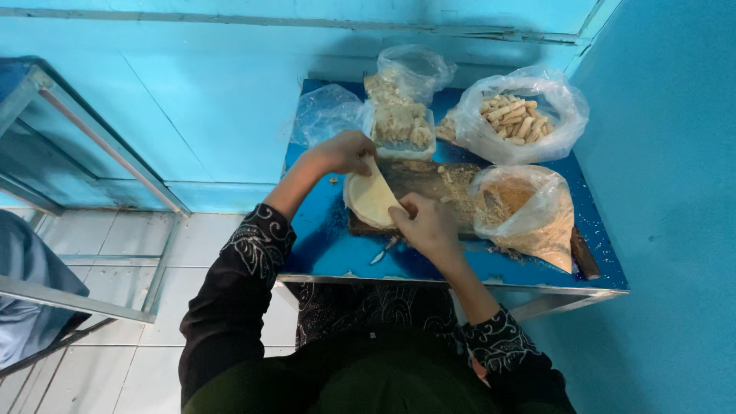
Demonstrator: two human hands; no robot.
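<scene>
- The left hand [346, 152] sits just above the middle of the frame, its fingers curled and closed on the upper edge of a thin pale-yellow wrapper sheet [370, 199].
- The right hand [427, 222] lies at the centre of the frame, just below and right of the sheet, its fingers pressed together on the sheet's lower right edge.
- The sheet is held between the two hands, partly folded, over the left end of a dark wooden board [429, 184] that rests on a small blue table [337, 249].
- Loose crumbs are scattered on the board to the right of the sheet.
- A small metal utensil [383, 251] lies on the table in front of the board, just below the right hand; its exact kind is hard to tell.
- At the right of the board stands an open clear bag of brown crumbs [529, 211].
- Toward the upper right, an open clear bag holds pale finger-shaped rolls [515, 116].
- At the upper middle, a clear container of crumbly pale filling [400, 126] stands beyond the left hand, with another plastic bag [410, 70] behind it.
- A crumpled empty-looking clear bag [326, 113] lies at the table's upper left corner.
- Both arms wear black sleeves with white patterned cuffs [257, 245].
- A metal frame with glass [92, 146] fills the left of the frame, over a white tiled floor [115, 360].
</scene>
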